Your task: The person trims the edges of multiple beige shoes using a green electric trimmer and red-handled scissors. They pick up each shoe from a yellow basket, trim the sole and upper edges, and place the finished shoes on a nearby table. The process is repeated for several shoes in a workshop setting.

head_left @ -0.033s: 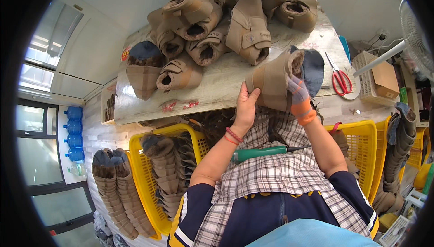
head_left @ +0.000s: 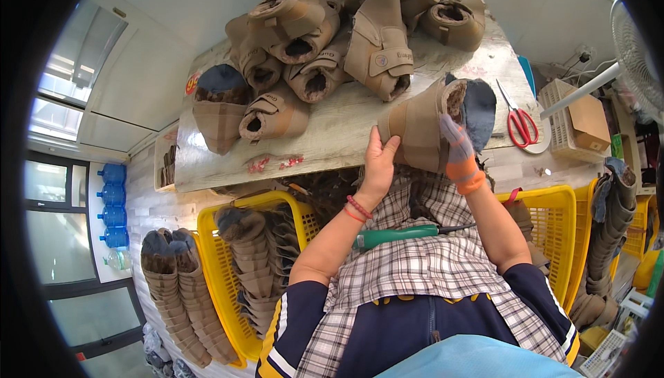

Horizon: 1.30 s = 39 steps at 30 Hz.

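Note:
My bare left hand (head_left: 379,170) grips the lower edge of a brown boot upper (head_left: 415,125), thumb on the near face and the other fingers hidden behind it. The upper lies on its side above the table's front edge. Its fleece-lined opening faces right, with a dark blue fabric lining (head_left: 478,112) sticking out. My right hand (head_left: 460,153), in a grey and orange glove, rests at that opening with fingers stretched out along its rim; its thumb is hard to make out. A green-handled tool (head_left: 398,235) lies across my lap on the plaid apron.
Several brown fleece-lined boots (head_left: 380,46) are heaped at the table's back. Another upper (head_left: 220,108) stands at left. Red-handled scissors (head_left: 520,118) lie at right. Yellow baskets (head_left: 304,215) with stacked uppers flank my legs. A white fan (head_left: 633,49) stands far right.
My right hand's gloved fingers have straightened and tilted up slightly at the opening. My left hand keeps its grip on the boot upper.

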{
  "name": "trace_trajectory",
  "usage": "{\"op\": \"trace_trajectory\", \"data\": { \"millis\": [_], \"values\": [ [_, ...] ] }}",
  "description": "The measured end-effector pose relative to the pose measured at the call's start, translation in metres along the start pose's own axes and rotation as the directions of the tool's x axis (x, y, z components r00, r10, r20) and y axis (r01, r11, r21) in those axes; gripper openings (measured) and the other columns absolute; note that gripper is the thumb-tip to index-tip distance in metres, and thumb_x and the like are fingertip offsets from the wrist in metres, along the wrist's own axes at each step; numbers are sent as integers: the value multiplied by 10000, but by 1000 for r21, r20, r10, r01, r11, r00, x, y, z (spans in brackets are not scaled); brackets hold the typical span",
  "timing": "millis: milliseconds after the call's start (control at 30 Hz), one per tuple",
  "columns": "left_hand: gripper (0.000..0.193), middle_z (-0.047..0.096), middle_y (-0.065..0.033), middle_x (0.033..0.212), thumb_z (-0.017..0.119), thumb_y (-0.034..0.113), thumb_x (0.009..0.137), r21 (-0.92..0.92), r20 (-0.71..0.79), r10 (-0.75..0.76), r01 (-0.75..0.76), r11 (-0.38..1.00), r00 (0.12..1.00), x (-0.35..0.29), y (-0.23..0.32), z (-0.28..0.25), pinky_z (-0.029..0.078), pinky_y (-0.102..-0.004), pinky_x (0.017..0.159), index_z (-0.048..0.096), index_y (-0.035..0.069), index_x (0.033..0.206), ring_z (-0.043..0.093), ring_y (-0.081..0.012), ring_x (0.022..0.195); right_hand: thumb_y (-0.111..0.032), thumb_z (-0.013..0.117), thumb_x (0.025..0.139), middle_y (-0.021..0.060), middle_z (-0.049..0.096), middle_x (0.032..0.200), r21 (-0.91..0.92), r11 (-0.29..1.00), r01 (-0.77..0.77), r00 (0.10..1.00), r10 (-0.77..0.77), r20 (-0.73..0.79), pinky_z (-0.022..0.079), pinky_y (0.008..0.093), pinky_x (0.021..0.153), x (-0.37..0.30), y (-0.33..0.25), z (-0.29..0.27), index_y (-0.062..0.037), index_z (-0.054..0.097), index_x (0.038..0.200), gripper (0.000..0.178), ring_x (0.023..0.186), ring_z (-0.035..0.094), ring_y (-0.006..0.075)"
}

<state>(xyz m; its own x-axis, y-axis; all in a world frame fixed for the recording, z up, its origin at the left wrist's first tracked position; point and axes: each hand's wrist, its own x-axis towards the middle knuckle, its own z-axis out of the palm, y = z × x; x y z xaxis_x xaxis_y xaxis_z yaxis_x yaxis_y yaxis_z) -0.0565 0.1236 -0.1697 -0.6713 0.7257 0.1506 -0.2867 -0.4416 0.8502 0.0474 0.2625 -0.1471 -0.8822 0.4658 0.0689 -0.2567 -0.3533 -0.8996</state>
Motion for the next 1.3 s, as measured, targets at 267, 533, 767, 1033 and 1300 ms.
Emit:
{"op": "trace_trajectory", "data": {
  "millis": [267, 533, 767, 1033, 1300],
  "values": [
    [216, 552, -132, 1068, 536, 92, 841, 725, 680, 309, -671, -152, 665, 61, 28, -29, 381, -397, 949, 567, 4, 1036, 494, -276, 1065, -35, 713, 783, 65, 665, 992, -137, 987, 80, 962, -112, -247, 505, 267, 788, -20, -52, 0, 16, 608, 1093, 331, 882, 616, 134],
    [310, 566, -115, 1038, 482, 173, 804, 522, 472, 30, -252, -815, 881, 111, -29, -24, 286, -413, 883, 585, 5, 1043, 454, -233, 989, -87, 740, 779, 60, 676, 973, -252, 960, 121, 932, -198, -305, 508, 274, 737, -25, -33, 5, 21, 624, 1065, 326, 839, 625, 137],
    [122, 597, -123, 759, 482, 114, 788, 870, 309, 397, -87, -486, 864, 145, -60, -25, 338, -387, 773, 553, 26, 836, 526, -255, 790, -90, 732, 784, 62, 682, 940, -307, 927, 216, 905, -308, -292, 498, 261, 722, -28, -42, 8, 19, 633, 1043, 297, 819, 616, 120],
    [128, 584, -119, 787, 571, 110, 771, 933, 236, 524, -40, -358, 818, 123, -40, -24, 326, -409, 775, 539, 27, 864, 510, -270, 839, -98, 743, 767, 76, 689, 946, -515, 826, 230, 844, -432, -317, 493, 271, 745, -35, -50, -11, 18, 632, 1043, 319, 832, 636, 147],
    [239, 537, -90, 743, 714, 209, 755, 945, 287, 668, -87, -316, 687, 77, 42, -30, 342, -402, 745, 560, 27, 769, 467, -271, 787, -92, 744, 772, 87, 682, 1001, -570, 799, 192, 773, -481, -414, 490, 279, 779, -19, -47, -25, 27, 621, 1077, 350, 880, 631, 147]
  ]
}}
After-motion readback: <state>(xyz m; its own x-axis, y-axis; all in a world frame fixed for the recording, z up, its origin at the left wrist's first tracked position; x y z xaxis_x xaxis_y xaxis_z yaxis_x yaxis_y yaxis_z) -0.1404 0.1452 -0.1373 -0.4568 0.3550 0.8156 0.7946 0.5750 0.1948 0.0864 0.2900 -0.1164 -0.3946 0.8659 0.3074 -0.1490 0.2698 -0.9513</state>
